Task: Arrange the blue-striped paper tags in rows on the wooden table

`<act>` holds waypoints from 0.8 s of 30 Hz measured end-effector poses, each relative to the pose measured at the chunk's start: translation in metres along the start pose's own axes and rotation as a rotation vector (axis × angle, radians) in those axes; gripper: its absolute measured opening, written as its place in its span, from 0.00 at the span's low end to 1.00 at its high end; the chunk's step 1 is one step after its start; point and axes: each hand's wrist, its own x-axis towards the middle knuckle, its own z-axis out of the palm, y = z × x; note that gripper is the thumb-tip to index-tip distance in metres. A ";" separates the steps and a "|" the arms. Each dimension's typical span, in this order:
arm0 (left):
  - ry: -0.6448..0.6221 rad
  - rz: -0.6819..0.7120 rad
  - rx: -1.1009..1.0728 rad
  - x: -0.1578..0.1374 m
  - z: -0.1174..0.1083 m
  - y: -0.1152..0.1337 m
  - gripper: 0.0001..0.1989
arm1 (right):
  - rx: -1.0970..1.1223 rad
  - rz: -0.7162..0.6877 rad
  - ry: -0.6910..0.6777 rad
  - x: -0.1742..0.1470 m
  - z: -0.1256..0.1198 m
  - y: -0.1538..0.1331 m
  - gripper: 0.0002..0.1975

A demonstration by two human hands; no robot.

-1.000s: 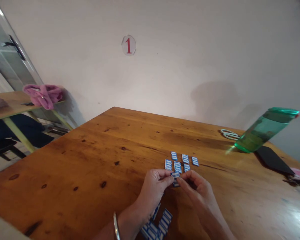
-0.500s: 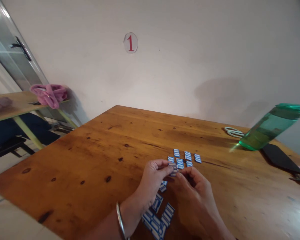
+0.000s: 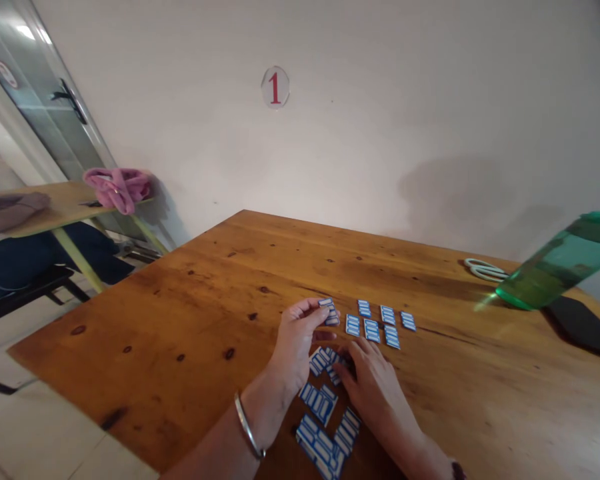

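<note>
My left hand (image 3: 300,333) pinches a small blue-and-white card (image 3: 329,311) between thumb and fingers, held just above the table. I cannot tell if it is one card or a few together. Nearer to me, my right hand (image 3: 367,370) reaches down to a loose heap of similar cards (image 3: 321,361); its thumb and forefinger are apart and touch the cards there. More cards (image 3: 320,403) lie below the heap, and an overlapping group (image 3: 317,443) sits closest to me. Beyond my right hand, several cards (image 3: 372,330) lie separately in two rough rows.
On the wooden table (image 3: 180,320), a green bottle (image 3: 555,267) leans at the right beside a white coiled cable (image 3: 485,269) and a dark flat object (image 3: 577,330). At the left, another person's hand (image 3: 23,210) rests on a second table with a pink cloth item (image 3: 119,189).
My left hand has lifted the card up and away from my right hand. My right hand has left it and come down onto the heap. The view has shifted slightly left.
</note>
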 end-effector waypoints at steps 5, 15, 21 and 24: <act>-0.022 -0.011 -0.014 -0.002 0.003 -0.001 0.05 | 0.004 -0.013 -0.037 0.001 0.001 0.000 0.04; 0.004 -0.018 0.013 0.002 0.000 -0.005 0.05 | -0.095 0.013 -0.051 0.000 -0.001 -0.010 0.05; 0.004 -0.026 0.010 0.002 0.000 -0.004 0.06 | 0.046 -0.083 0.039 0.001 0.003 -0.005 0.07; 0.004 -0.005 0.015 0.001 0.000 -0.002 0.05 | 0.255 -0.035 0.111 0.001 0.001 -0.001 0.07</act>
